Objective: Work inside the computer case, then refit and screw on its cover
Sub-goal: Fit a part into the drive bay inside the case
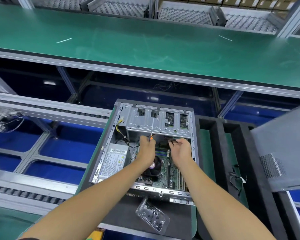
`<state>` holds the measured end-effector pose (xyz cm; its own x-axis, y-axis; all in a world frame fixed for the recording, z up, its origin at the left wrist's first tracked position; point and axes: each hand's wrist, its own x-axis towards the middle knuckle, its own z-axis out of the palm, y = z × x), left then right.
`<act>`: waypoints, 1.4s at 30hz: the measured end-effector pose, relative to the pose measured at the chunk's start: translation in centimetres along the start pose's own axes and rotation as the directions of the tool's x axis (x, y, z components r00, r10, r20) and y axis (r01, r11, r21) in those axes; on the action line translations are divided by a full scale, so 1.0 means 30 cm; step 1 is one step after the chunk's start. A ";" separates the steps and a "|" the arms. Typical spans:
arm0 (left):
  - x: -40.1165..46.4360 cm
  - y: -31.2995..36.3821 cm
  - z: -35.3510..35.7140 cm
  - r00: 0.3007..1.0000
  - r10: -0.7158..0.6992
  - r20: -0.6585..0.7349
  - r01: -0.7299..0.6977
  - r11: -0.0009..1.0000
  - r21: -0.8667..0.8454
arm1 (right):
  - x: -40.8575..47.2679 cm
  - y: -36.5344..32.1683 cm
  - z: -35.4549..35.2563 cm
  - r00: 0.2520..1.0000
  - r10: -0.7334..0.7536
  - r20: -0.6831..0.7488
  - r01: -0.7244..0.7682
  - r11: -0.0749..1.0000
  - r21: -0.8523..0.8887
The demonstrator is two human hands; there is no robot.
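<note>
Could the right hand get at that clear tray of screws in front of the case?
Probably yes. The tray lies uncovered near the person, with nothing over it. But the right hand is inside the computer case pinching a small dark part, so it must draw back first.

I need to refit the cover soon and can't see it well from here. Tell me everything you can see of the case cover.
The case cover is a flat grey panel, apparently sheet metal, with a perforated mesh vent patch near its lower left. It is off the computer case, lying to the case's right, tilted, its lower edge over the black foam tray. Neither hand touches it. Its right side runs out of frame.
</note>
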<state>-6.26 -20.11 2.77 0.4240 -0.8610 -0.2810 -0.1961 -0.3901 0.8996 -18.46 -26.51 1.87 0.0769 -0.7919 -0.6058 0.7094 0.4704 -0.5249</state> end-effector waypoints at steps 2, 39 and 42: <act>0.001 -0.001 -0.043 0.966 0.255 -0.034 -0.238 0.936 0.260 | 0.003 0.000 0.001 1.000 -0.004 0.009 0.003 1.000 0.007; 0.195 0.084 -0.386 0.729 0.615 0.300 -0.628 0.425 0.652 | -0.037 0.020 -0.022 0.994 -0.035 0.099 0.023 0.992 0.122; 0.033 0.096 -0.341 0.627 0.693 0.356 -0.729 0.361 0.582 | -0.047 0.027 -0.024 0.992 -0.034 0.120 0.019 0.993 0.119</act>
<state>2.65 -18.76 8.52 -0.1850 -0.9263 0.3283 -0.8941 0.2973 0.3350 -18.50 -24.74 1.87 0.1364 -0.8482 -0.5118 0.7889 0.4054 -0.4618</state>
